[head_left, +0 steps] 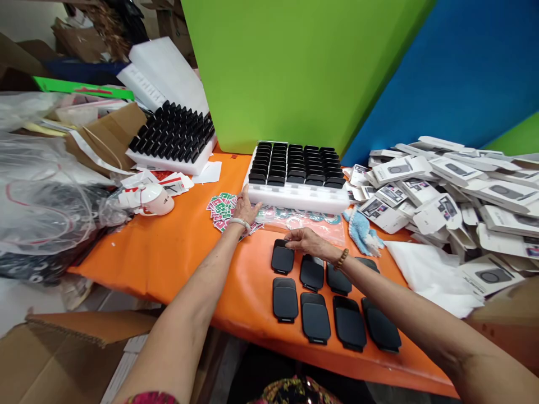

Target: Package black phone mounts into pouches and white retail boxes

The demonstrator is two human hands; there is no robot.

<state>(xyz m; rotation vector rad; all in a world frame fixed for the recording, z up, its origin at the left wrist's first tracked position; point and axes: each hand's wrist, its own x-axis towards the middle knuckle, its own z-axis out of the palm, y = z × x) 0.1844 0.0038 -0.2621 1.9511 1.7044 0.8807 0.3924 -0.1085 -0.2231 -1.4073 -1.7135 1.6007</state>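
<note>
The right hand (309, 242) is nearer: its fingers meet the upper edge of a black pad (282, 258), which lies on the worktop (181, 247) at about seven o'clock from them, long axis roughly twelve to six. Whether they grip it, I cannot tell. The left hand (245, 211), near eleven o'clock from the pad, spreads unclenched fingers by the white foam tray (295, 198).

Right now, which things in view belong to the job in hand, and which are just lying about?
Likely in use:
flat black devices, one at the right hand
white foam tray beside the left hand

Likely lying about:
blue cloth
cardboard box, lower left
clear plastic bag
</note>
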